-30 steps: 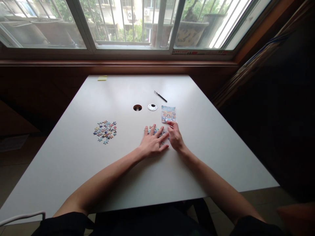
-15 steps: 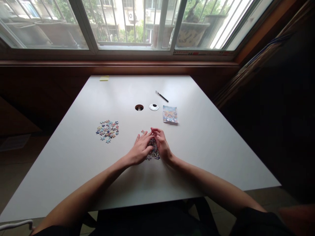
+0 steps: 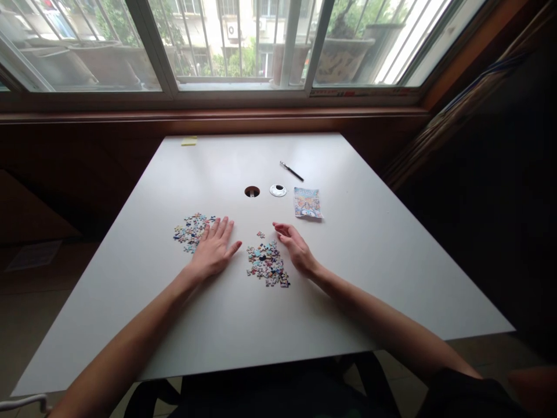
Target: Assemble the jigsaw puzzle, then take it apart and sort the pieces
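My left hand (image 3: 214, 247) is open, palm down, with its fingers over the right edge of the left pile of jigsaw puzzle pieces (image 3: 187, 230), hiding part of it. Whether it touches the pieces I cannot tell. My right hand (image 3: 297, 247) stands on its edge, loosely curved and open, just right of the nearer pile of puzzle pieces (image 3: 266, 264). Nothing shows in its fingers. A small cluster of puzzle pieces (image 3: 260, 234) lies apart, above the nearer pile and between the two hands.
On the white table (image 3: 209, 337) lie a printed picture sheet or packet (image 3: 308, 202), a black pen (image 3: 292, 171) and a yellow sticky note (image 3: 189, 141). A round cable hole (image 3: 252, 191) has its cover (image 3: 277, 190) beside it. A barred window (image 3: 243, 46) rises behind.
My left hand has moved left from the nearer pile to the left pile, uncovering the nearer pieces. My right hand stays beside the nearer pile. The view has shifted slightly.
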`<action>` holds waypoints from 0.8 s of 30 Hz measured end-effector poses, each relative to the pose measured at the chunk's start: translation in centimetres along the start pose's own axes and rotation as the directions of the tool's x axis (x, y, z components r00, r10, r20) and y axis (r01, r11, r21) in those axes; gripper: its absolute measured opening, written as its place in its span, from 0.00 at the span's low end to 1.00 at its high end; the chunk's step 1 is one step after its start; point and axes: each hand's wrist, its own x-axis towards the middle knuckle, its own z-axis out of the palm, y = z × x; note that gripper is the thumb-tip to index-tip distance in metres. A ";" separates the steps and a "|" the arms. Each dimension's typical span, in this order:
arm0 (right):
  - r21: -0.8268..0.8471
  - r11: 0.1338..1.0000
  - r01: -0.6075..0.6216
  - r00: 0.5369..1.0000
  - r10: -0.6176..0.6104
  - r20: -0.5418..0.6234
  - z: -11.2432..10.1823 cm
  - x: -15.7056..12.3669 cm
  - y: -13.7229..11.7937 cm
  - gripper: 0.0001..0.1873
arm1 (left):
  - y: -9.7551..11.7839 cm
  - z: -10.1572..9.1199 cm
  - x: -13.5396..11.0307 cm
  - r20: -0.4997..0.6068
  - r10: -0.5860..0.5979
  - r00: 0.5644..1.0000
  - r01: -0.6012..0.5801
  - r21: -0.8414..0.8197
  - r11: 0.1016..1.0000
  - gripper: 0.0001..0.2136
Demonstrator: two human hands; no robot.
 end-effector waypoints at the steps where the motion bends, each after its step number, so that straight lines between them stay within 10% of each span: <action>1: 0.001 1.000 0.012 1.000 -0.012 0.012 -0.2 0.0 0.1 0.16 | -0.8 0.0 0.1 0.003 -0.010 1.000 0.010 0.017 1.000 0.34; 6: -0.296 0.943 0.153 0.973 -0.091 0.213 -2.1 -0.2 -1.1 0.25 | -2.4 -1.0 -0.1 -0.036 0.021 0.999 -0.019 0.047 0.999 0.35; 12: -0.596 0.662 0.455 0.789 0.010 0.614 -5.8 -0.5 -2.3 0.56 | 2.6 -0.9 -0.1 0.103 0.425 0.899 -0.410 -0.141 0.901 0.51; 15: -0.648 0.569 0.506 0.802 -0.034 0.596 -5.4 -0.6 -1.2 0.49 | 4.7 -0.1 0.3 0.088 0.499 0.862 -0.480 -0.172 0.860 0.55; 19: -0.721 0.506 0.473 0.876 -0.185 0.445 -2.9 -0.4 -0.1 0.32 | 4.8 0.3 0.1 -0.014 0.481 0.877 -0.472 -0.212 0.856 0.36; 24: -0.671 0.575 0.468 0.882 -0.254 0.398 -1.9 -0.4 -0.4 0.23 | 4.6 0.3 -0.6 -0.105 0.423 0.900 -0.435 -0.168 0.885 0.38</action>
